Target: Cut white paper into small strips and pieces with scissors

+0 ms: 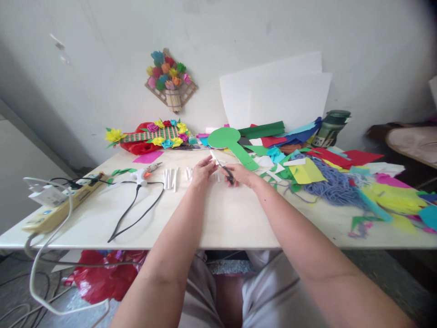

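Note:
At the middle of the table my right hand (236, 175) is closed on a pair of dark-handled scissors (229, 176), its blades pointing away and to the left. My left hand (204, 169) pinches a slim white paper roll (213, 155) right beside the blades, mostly covered by the fingers. Left of my left hand lie several white paper rolls (170, 179) in a row, with shorter white pieces (189, 173) close to the wrist. Just beyond both hands rests a green paper shape (225, 138) with a round head and a long strip.
A glue gun (143, 175) with its black cord lies left, near a power strip (64, 205). Coloured paper scraps (307, 171), blue-purple yarn (336, 184) and a dark bottle (331, 128) crowd the right. A flower-decorated craft (153, 135) stands at the back left.

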A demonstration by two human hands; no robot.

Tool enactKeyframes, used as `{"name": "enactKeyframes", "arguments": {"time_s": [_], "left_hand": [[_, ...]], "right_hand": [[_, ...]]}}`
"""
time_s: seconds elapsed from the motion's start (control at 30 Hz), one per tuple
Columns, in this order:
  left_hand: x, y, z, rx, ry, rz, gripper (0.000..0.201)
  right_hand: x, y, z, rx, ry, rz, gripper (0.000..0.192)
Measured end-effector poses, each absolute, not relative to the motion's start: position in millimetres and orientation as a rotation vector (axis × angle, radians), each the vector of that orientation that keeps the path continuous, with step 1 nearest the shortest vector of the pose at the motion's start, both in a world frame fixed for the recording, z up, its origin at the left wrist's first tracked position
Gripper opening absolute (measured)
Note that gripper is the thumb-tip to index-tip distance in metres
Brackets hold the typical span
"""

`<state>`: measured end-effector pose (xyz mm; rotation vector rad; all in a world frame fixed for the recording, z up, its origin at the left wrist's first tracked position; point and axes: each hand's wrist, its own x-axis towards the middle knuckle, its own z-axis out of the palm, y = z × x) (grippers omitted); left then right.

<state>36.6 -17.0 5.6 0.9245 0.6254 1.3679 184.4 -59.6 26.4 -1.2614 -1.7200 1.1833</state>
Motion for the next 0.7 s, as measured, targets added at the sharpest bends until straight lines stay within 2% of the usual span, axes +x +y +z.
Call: {"name": "enactKeyframes", "arguments": {"time_s": [0.13,0.47,0.7], "left_hand": [[36.5,-17.3,6.4,0.892,0.655,1.377,0.047],[39.0,-19.2,9.4,0.827,0.695,1.395,0.039],[40.6,-21.0,11.0,0.805,0.713,1.399,0.042]], "right_hand": [[184.5,-58.8,25.6,-1.28,-1.717,1.17,0.029],[184.0,-60.8,27.8,-1.281,-1.708,1.181,0.025],[184.2,-60.7,26.7,-1.263,-1.709,1.181,0.024]]}}
